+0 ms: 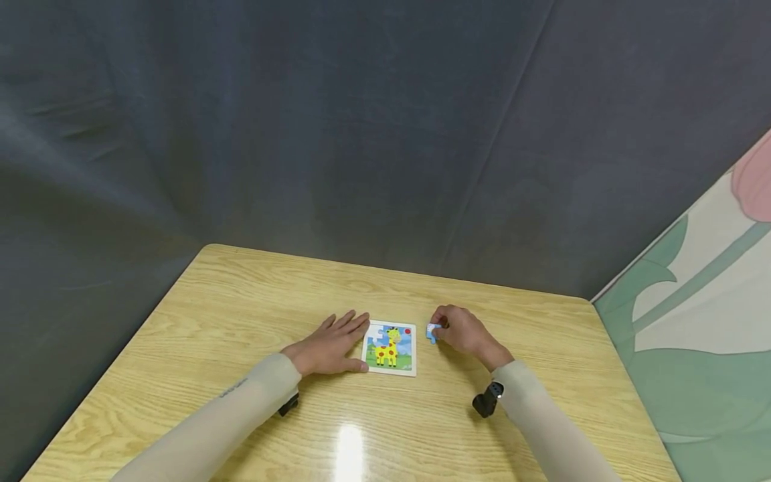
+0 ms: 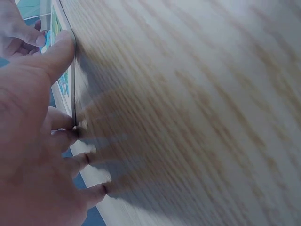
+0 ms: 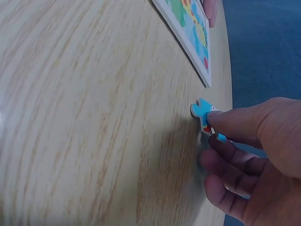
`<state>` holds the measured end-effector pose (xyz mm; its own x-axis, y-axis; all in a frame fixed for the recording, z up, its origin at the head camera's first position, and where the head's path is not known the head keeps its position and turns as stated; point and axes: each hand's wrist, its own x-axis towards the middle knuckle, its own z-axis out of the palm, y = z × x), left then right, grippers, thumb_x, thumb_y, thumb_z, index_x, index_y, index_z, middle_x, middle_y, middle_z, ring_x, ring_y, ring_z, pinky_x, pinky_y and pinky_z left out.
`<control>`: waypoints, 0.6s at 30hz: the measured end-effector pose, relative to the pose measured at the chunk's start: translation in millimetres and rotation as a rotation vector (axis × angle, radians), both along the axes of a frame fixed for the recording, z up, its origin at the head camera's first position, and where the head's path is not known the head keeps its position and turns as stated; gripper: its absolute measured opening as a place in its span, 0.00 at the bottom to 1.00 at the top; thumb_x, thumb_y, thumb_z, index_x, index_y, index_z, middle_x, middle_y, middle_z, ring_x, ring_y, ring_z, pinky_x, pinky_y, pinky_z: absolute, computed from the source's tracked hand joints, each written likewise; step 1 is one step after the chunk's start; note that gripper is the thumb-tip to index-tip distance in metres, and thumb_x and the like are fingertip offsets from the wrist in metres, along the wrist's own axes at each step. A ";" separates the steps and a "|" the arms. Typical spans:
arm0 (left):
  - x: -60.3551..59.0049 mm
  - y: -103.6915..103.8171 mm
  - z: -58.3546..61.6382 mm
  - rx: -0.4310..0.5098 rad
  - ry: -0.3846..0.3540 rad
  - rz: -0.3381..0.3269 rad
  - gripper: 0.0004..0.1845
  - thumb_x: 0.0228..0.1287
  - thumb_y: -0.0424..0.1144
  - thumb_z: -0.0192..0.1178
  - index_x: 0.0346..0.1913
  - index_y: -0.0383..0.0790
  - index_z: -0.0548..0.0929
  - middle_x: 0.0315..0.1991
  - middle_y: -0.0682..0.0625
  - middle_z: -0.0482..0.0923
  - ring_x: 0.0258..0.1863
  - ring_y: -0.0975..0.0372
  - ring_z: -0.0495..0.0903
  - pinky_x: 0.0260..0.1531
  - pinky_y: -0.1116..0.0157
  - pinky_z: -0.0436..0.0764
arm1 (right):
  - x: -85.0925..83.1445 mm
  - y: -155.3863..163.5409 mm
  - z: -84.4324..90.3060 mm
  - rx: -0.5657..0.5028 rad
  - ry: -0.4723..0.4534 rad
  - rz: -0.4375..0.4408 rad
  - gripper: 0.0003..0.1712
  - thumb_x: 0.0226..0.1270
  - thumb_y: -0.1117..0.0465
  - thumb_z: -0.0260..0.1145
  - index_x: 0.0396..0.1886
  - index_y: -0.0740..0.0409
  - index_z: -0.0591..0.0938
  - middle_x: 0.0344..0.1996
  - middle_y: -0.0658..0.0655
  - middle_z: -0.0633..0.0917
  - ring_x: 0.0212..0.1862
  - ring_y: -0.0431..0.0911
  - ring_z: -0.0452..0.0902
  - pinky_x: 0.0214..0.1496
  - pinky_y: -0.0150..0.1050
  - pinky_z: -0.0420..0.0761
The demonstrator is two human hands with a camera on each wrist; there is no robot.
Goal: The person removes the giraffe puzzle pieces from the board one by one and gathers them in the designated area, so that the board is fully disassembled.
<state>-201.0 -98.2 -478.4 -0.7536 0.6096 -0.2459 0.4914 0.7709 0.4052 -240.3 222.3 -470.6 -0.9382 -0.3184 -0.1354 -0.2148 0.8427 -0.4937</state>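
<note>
A square giraffe jigsaw puzzle point(image 1: 390, 358) in a white frame lies flat on the table. Its upper left corner shows a white gap where the backing is bare. The left hand point(image 1: 334, 345) rests along the frame's left side with fingers spread, thumb at the lower left corner and fingertips by the upper left one. Just right of the frame, the right hand point(image 1: 464, 331) pinches a blue puzzle piece point(image 3: 203, 111) between thumb and index finger, close over the tabletop. In the right wrist view the piece has a rounded tab and a bit of red.
The wooden table point(image 1: 241, 301) extends around the puzzle on all sides. A dark grey curtain point(image 1: 361, 134) hangs behind its far edge. At the right is a panel point(image 1: 693, 321) with a pink and green flower pattern. Both wrists carry small black cameras.
</note>
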 end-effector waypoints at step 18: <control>-0.4 1.2 -0.7 -0.008 -0.003 -0.004 0.50 0.77 0.64 0.58 0.87 0.41 0.51 0.90 0.47 0.42 0.90 0.47 0.40 0.86 0.36 0.45 | 1.8 -0.6 -4.0 0.017 0.019 -0.003 0.02 0.73 0.66 0.72 0.42 0.58 0.87 0.38 0.54 0.85 0.37 0.44 0.75 0.42 0.39 0.77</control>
<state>-201.4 -96.9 -479.0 -0.7503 0.6108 -0.2532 0.4935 0.7722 0.4003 -238.5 221.7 -474.6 -0.9417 -0.3134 -0.1226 -0.2215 0.8514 -0.4754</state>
